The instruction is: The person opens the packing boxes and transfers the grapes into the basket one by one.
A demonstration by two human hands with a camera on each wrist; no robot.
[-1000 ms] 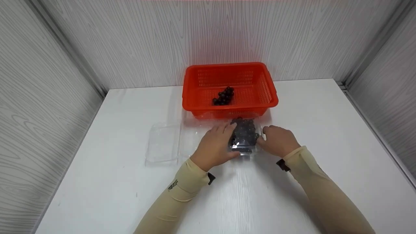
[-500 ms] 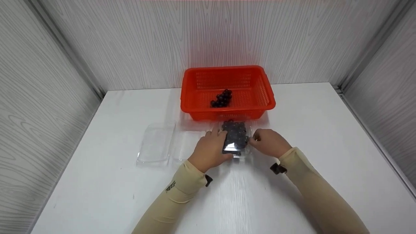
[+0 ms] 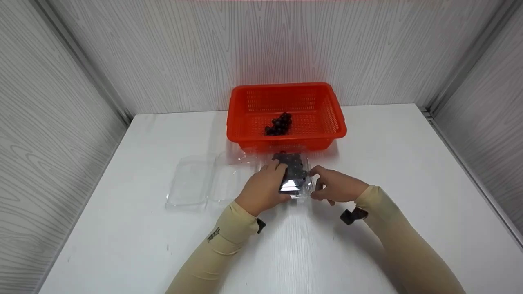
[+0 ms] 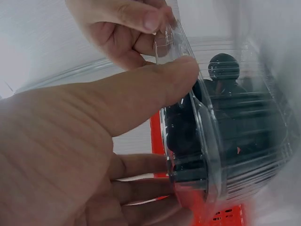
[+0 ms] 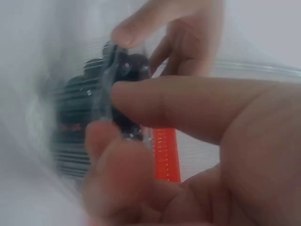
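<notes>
A clear plastic clamshell [image 3: 301, 188] with dark grapes [image 3: 295, 165] inside lies in front of the red basket. My left hand [image 3: 262, 187] grips it from the left; in the left wrist view the thumb presses on the rim and the other fingers reach along its side. My right hand [image 3: 337, 185] is at the clamshell's right edge, thumb and forefinger spaced apart along it. In the right wrist view the right thumb [image 5: 141, 101] and a curled finger [image 5: 101, 139] hold the rim. My left hand hides part of the clamshell.
Behind stands a red perforated basket [image 3: 237, 130] with a small bunch of dark grapes [image 3: 279, 123] in it. Two clear plastic shells, a left one [image 3: 190, 181] and a right one [image 3: 231, 179], lie side by side left of my hands on the white table [image 3: 143, 245].
The grape clamshell and both hands have shifted left in view, as have the clear shells. My right thumb and forefinger have spread apart at the edge. The view has also tilted slightly.
</notes>
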